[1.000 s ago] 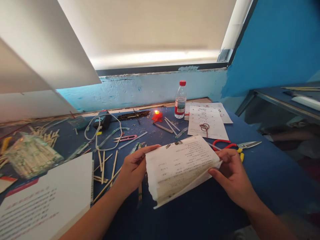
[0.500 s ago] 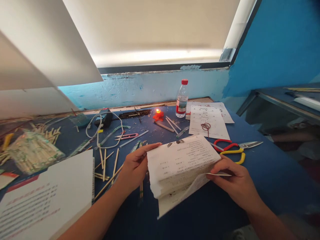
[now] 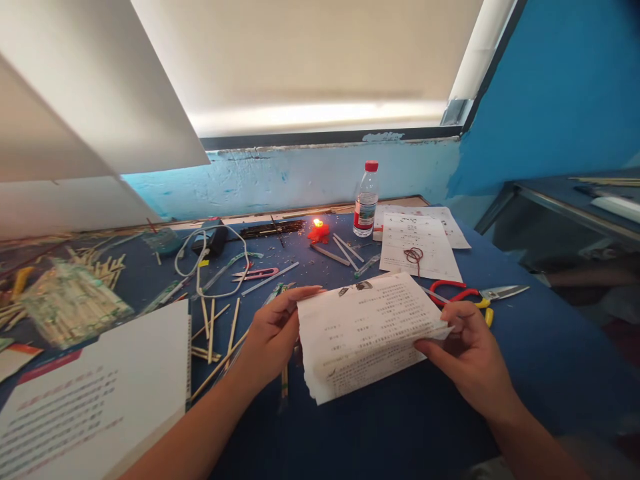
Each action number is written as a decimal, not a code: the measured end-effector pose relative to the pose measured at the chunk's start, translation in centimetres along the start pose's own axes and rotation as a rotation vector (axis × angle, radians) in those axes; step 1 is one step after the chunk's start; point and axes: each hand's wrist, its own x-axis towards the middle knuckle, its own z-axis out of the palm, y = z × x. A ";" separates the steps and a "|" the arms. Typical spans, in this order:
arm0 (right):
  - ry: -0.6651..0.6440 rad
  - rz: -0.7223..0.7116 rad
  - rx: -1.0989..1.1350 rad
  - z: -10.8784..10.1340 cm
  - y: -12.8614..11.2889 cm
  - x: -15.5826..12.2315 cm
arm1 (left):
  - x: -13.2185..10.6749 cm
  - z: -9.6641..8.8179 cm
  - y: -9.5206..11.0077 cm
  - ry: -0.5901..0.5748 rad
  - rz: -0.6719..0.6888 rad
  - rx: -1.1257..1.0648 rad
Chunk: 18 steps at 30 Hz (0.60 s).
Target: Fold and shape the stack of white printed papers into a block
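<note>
A printed sheet of paper (image 3: 365,327), creased across its lower part and torn along the left edge, is held up over the blue table between my hands. My left hand (image 3: 274,340) grips its left side, thumb in front and fingers partly behind. At the right edge my right hand (image 3: 465,353) pinches the sheet near the fold. Just beyond the right hand lie scissors with red and yellow handles (image 3: 453,293), partly covered by paper and fingers. Behind the sheet, more printed papers (image 3: 415,247) lie flat with a dark red cord (image 3: 413,256) on them.
A small lit red candle (image 3: 318,230) burns at the back, near a water bottle (image 3: 366,203) and white glue sticks (image 3: 345,252). Pink thread snips (image 3: 257,274), a white cable (image 3: 220,293), thin wooden sticks (image 3: 210,333) and a notebook (image 3: 125,373) lie on the left.
The sheet's lower flap, which hung down loosely, is now folded up more closely along the crease. My right hand has shifted its hold at the right edge.
</note>
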 end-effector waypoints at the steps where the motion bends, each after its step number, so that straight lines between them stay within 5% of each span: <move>1: -0.006 0.019 0.013 0.1 -0.1 0.0 | 0.1 0.0 0.0 0.000 0.005 -0.013; 10: -0.027 0.048 0.057 0.0 0.0 0.1 | 0.4 0.2 0.7 -0.016 -0.127 -0.105; 18: -0.037 0.054 0.063 -0.3 0.3 -0.2 | 0.5 0.1 1.0 -0.079 -0.084 -0.161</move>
